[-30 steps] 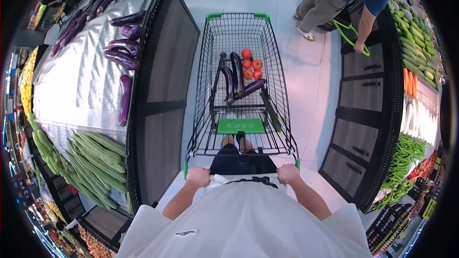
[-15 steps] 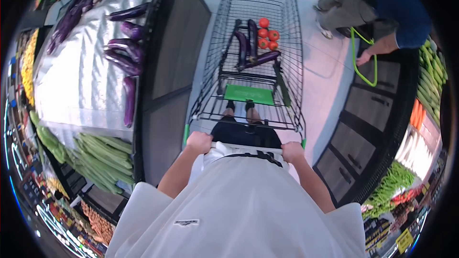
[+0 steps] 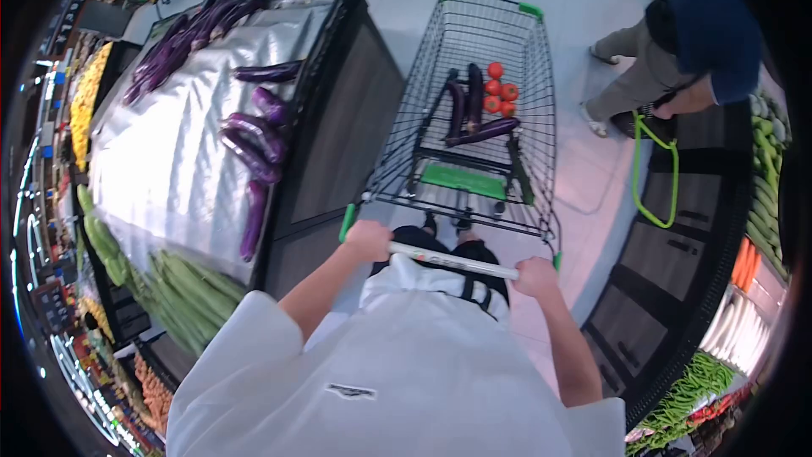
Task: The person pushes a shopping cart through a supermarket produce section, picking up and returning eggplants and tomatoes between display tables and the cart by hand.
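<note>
Cart handle (image 3: 457,261): gripped near left end by left hand (image 3: 369,241), near right end by right hand (image 3: 535,277); fingers of both curled closed around it. Shopping cart (image 3: 492,2): positioned between eggplant display (image 3: 161,156) at left and dark cabinets (image 3: 655,283) at right. Contents: two eggplants (image 3: 474,97) laid lengthwise left of five clustered tomatoes (image 3: 492,104), third eggplant (image 3: 484,132) laid crosswise on near side.

In front of me, my wire shopping cart (image 3: 474,31) bears three long purple eggplants (image 3: 475,95) and five red tomatoes (image 3: 493,86). Two eggplants lie lengthwise, side by side; the third lies crosswise, nearer me. The tomatoes sit clustered to their right. Pale floor (image 3: 414,17) carries my cart.
</note>
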Tool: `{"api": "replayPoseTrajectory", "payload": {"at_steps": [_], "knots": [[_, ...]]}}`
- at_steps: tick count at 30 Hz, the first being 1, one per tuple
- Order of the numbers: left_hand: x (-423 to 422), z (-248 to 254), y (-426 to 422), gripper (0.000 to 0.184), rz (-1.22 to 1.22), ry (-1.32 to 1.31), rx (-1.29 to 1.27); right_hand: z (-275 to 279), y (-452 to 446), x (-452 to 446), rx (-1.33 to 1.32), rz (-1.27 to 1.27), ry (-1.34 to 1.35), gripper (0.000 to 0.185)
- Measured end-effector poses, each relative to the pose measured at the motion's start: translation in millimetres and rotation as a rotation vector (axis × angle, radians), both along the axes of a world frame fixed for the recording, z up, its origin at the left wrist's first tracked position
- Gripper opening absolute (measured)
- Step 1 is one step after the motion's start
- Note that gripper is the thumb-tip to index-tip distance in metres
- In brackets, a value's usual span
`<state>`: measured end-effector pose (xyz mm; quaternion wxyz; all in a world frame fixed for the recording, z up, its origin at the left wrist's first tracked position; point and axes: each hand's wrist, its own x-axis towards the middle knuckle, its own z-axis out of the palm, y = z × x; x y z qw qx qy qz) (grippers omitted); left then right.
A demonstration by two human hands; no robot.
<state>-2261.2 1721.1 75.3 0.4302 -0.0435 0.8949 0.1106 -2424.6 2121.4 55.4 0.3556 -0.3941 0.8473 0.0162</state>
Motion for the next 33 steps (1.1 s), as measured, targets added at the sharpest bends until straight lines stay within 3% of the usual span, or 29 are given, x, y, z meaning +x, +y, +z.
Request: {"api": "replayPoseTrajectory", "payload": {"at_steps": [4,6,7,9,10,13,15,17,19,21,22,23,24,28,31,33], "knots": [[-18.6,9.3,5.3,0.022,0.267,0.174,0.011,6.1,-11.1,-26.1,-0.039,-0.087,0.043,0.017],[-16.0,6.9,4.5,0.014,0.431,0.563,0.191,21.4,-26.4,-36.6,-0.04,-0.226,-0.003,0.022],[-20.5,12.3,6.4,0.014,0.456,0.575,0.171,33.6,-37.6,-44.0,-0.055,-0.195,0.0,0.022],[-16.2,26.6,22.8,0.01,0.666,0.999,0.383,52.3,-65.0,-46.9,-0.518,-0.334,-0.053,0.034],[-13.1,34.6,28.0,0.01,0.827,0.951,0.406,45.3,-79.3,-51.1,-0.689,-0.35,-0.135,0.042],[2.4,34.8,35.9,0.012,1.192,0.792,0.471,59.0,-141.6,-51.8,-0.782,-0.327,-0.304,0.036],[29.3,19.6,39.4,0.012,1.203,0.75,0.361,49.0,-174.3,-49.8,-0.766,-0.215,-0.389,0.037],[54.1,0.0,49.8,0.012,1.182,0.732,0.28,42.8,-197.3,-42.4,-0.912,0.022,-0.288,0.039],[94.9,-20.2,62.5,0.012,1.212,0.623,0.157,42.7,-217.7,-38.9,-0.884,0.091,-0.299,0.044],[135.2,-37.8,75.0,0.012,1.274,0.606,0.132,28.9,-234.3,-31.0,-0.903,0.097,-0.003,0.053],[149.3,-39.5,81.9,0.012,1.324,0.585,0.118,15.9,-237.2,-29.8,-0.911,0.121,-0.006,0.053],[160.0,-42.2,87.3,0.012,1.377,0.569,0.107,4.9,-236.2,-31.5,-0.771,0.096,0.018,0.058],[167.5,-43.6,89.7,0.012,1.397,0.596,0.101,-3.5,-234.2,-35.6,-0.635,0.07,0.051,0.063],[183.9,-42.1,84.8,0.011,1.561,0.707,0.055,-9.7,-227.0,-50.7,-0.647,0.14,0.101,0.063],[189.0,-18.6,44.5,0.009,1.608,0.872,-0.06,7.8,-239.2,-54.7,-0.495,0.15,0.062,0.064],[198.8,10.0,9.3,0.006,1.652,1.142,-0.204,54.4,-255.5,-35.2,-0.763,0.277,0.349,0.053]]}}
